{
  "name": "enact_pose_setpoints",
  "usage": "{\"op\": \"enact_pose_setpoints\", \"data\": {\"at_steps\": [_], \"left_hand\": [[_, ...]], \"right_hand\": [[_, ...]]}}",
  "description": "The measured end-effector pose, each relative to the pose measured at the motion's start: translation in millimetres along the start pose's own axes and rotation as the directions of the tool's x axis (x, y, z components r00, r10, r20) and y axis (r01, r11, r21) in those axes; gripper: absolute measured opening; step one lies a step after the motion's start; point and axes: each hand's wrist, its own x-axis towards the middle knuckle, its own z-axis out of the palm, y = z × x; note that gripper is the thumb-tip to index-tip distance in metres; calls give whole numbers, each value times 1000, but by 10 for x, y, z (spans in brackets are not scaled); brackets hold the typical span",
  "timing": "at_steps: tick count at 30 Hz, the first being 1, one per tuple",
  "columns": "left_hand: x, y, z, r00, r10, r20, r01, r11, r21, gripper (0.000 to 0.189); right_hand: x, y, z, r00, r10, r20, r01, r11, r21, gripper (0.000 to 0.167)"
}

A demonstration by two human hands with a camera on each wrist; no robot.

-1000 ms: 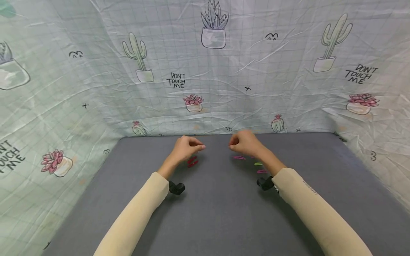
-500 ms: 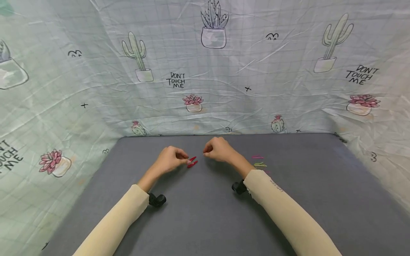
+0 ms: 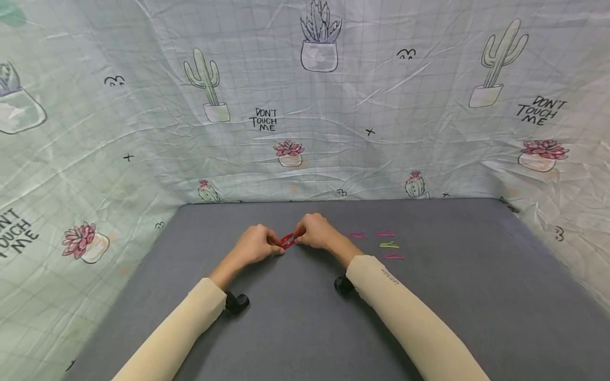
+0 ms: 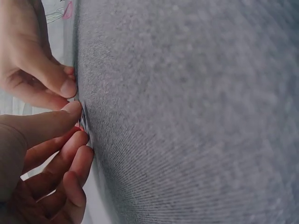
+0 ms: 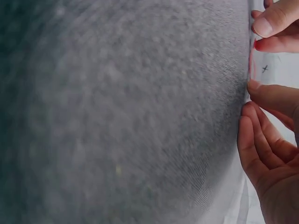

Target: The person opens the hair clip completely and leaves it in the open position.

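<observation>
Two slim red hair clips lie side by side on the grey table, between my hands. My left hand pinches at their left end with thumb and fingertips. At the right end, my right hand has thumb and forefinger closed on the red clips, partly covering them. In the left wrist view, a bit of red shows beside the left fingers. A thin red strip runs between both hands in the right wrist view, close to the right thumb. Exactly which clip each hand holds is hidden.
Right of my right hand lie pink hair clips and a yellow-green hair clip. A cactus-printed cloth rises behind the grey table and along its sides. Black wrist cameras sit under both sleeves.
My left hand has come down and left to the red clips. The right hand has moved left from the pink clips to the red ones, uncovering the pink and yellow-green clips.
</observation>
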Motion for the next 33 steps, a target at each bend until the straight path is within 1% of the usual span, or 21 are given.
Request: {"op": "enact_pose_setpoints", "data": {"at_steps": [4, 7, 15, 20, 25, 30, 33], "left_hand": [[2, 7, 10, 1000, 14, -6, -14, 999, 37, 13], [6, 16, 25, 1000, 19, -22, -18, 999, 46, 11], [-4, 8, 48, 999, 7, -44, -4, 998, 55, 7], [-11, -10, 63, 997, 10, -71, -9, 1000, 15, 6], [-39, 19, 51, 995, 6, -100, -9, 999, -34, 9], [-65, 79, 31, 988, 34, -150, -43, 997, -60, 9], [-82, 136, 29, 982, 50, -182, -64, 995, -75, 9]], "right_hand": [[26, -32, 27, 1000, -4, 8, 4, 1000, -29, 7], [34, -36, 34, 1000, -9, 3, 9, 999, -45, 5], [43, -36, 60, 1000, -27, 5, 27, 999, -45, 8], [43, -18, 65, 999, -41, -19, 40, 998, -53, 8], [-1, -21, 10, 997, -65, -44, 63, 997, -44, 7], [-92, -46, -102, 995, -67, -68, 65, 997, -29, 9], [-155, -50, -165, 993, -77, -90, 74, 997, -37, 10]]}}
